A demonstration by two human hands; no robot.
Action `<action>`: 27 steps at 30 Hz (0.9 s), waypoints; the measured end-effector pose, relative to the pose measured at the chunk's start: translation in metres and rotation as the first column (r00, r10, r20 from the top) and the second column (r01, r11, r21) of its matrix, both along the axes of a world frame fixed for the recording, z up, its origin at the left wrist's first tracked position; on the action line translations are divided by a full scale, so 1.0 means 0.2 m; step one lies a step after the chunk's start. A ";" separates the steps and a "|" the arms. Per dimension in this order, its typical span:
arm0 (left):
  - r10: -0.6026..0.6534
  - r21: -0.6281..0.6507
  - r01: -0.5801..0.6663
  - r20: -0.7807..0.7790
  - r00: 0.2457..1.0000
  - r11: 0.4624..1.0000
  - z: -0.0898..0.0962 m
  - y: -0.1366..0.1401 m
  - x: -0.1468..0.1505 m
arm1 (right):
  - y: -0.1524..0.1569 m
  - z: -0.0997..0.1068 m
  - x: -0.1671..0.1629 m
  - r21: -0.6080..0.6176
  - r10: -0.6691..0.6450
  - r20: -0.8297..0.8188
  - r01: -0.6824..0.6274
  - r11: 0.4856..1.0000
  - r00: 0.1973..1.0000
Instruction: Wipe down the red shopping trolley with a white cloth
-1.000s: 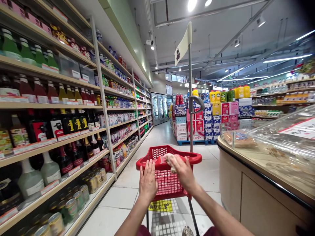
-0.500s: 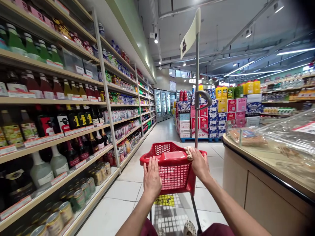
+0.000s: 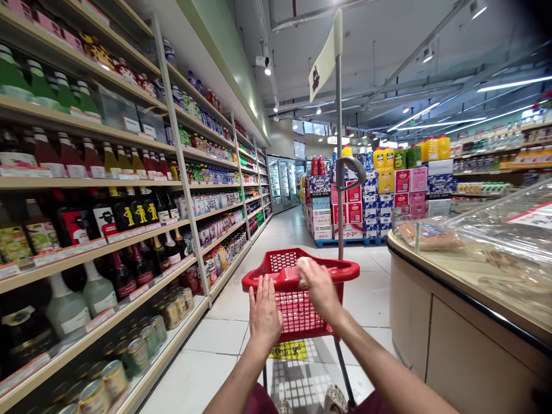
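In front of me stands a small red plastic shopping cart with a perforated basket. A grey pole with a pale flag rises at its right side. My left hand lies flat with straight fingers on the near left rim of the basket. My right hand is closed around a crumpled whitish cloth, which touches the handle panel near the middle of the rim. Part of the cloth is hidden under my fingers.
Shelves of bottles and cans run along the left. To the right is a curved counter with packaged food under clear covers. Stacked drink boxes stand ahead, and glass-door fridges line the back. A yellow floor sign lies beneath the cart.
My right hand has moved left with the cloth, from the right end of the cart's rim to near its middle. My left hand stays on the rim.
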State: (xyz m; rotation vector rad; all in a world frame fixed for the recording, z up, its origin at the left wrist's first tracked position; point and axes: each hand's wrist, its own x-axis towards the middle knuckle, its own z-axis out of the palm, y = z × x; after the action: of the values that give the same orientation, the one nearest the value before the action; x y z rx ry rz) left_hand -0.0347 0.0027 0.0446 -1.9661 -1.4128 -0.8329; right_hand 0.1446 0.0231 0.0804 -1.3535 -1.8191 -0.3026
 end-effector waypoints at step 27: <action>-0.198 -0.141 0.213 0.108 0.974 0.967 0.23 0.12 0.21 | 0.03 -0.21 0.27 -0.048 -0.056 -0.033 0.054 0.997 0.998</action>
State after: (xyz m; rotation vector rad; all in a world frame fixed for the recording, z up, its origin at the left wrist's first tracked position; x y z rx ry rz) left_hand 0.0077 0.0266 0.0911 -2.2457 -1.3756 -0.9444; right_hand 0.1991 0.0294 0.0380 -1.4346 -1.7731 -0.2661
